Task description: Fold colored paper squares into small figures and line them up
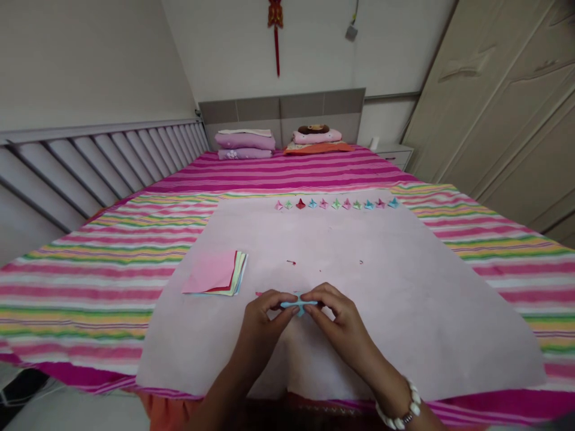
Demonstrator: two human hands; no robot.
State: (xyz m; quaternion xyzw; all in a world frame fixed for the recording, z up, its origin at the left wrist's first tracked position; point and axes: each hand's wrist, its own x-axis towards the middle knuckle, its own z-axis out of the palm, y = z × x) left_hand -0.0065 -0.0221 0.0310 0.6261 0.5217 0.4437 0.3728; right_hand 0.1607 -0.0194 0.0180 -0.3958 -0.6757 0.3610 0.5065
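Observation:
A small light-blue folded paper piece (298,304) is pinched between both my hands just above a pale pink sheet (404,287) spread on the bed. My left hand (263,314) grips its left end with thumb and fingertips closed. My right hand (339,314), with a white bead bracelet at the wrist, grips the right end the same way. A stack of square coloured papers (215,273), pink on top, lies to the left of my hands. A row of several small finished folded paper shapes (336,204) in pink, green, red and blue lies along the sheet's far edge.
The bed has a striped pink, green and yellow cover (90,263). Folded purple bedding (245,143) and a pink and orange pile (317,140) sit at the headboard. A slatted rail (99,167) runs on the left, a wardrobe (507,108) on the right.

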